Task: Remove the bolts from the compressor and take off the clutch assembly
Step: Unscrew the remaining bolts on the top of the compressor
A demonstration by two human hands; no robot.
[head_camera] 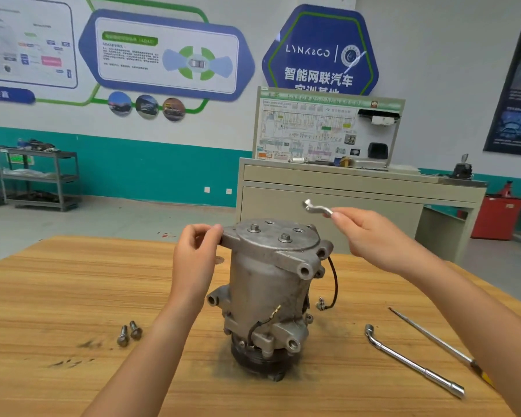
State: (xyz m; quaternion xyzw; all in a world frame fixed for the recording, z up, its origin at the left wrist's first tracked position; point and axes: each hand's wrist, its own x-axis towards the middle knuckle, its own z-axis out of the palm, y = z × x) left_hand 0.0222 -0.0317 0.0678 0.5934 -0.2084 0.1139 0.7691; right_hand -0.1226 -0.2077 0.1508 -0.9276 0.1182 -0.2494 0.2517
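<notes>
A grey metal compressor [268,284] stands upright on the wooden table [57,296], its black clutch pulley [259,361] at the bottom. Two bolts [271,233] stick up from its top plate. My left hand [197,251] grips the left edge of that top plate. My right hand [370,233] is raised above and to the right of the compressor and pinches a small offset wrench [316,207] by its handle. Two removed bolts [129,332] lie on the table to the left of the compressor.
An L-shaped socket wrench [412,361] and a long thin screwdriver [433,338] lie on the table at the right. A black wire with a connector [333,287] hangs off the compressor's right side. A beige cabinet [343,200] stands behind the table.
</notes>
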